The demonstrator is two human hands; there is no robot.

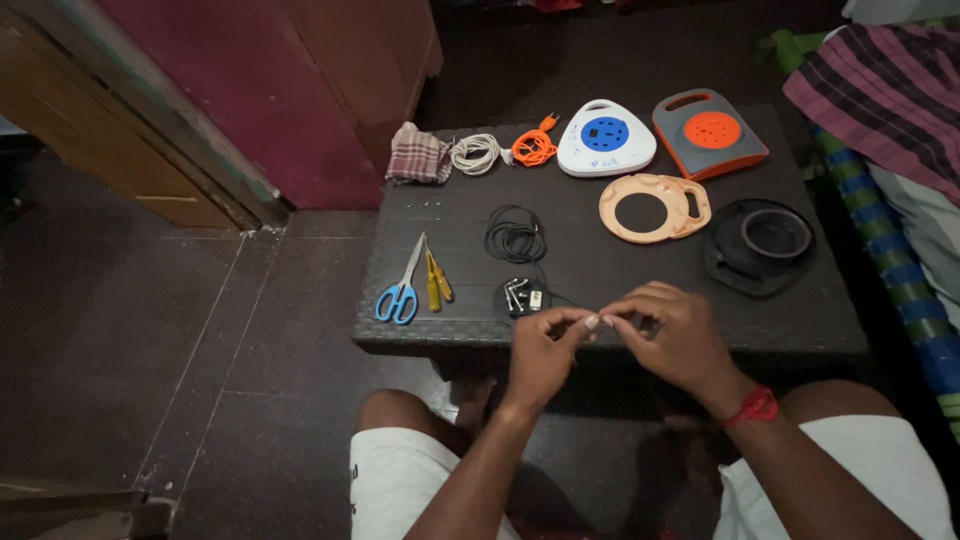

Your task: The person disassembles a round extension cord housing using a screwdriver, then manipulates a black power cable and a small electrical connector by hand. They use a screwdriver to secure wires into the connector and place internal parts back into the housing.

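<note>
Two hands meet just over the near edge of the low dark table (640, 275), and we see our left hand (540, 352) and right hand (672, 335) pinching something very small between their fingertips; what it is we cannot tell, only that both grips are closed tight on it. A thin black wire seems to run from the fingers toward the round black plug base (522, 297), which lies on the table just beyond our left hand with its metal pins up. Behind that sits a coil of black cable (515, 238). To the left lie blue-handled scissors (404, 285) and a yellow-handled tool (436, 280) side by side. Along the far edge we see a checked cloth (417, 157), a white cable coil (476, 152), an orange cable coil (534, 147), a white and blue extension reel (604, 138) and a grey and orange extension reel (709, 132). Nearer on the right lie a peach plastic cover (655, 207) and a black reel housing (760, 245).
</note>
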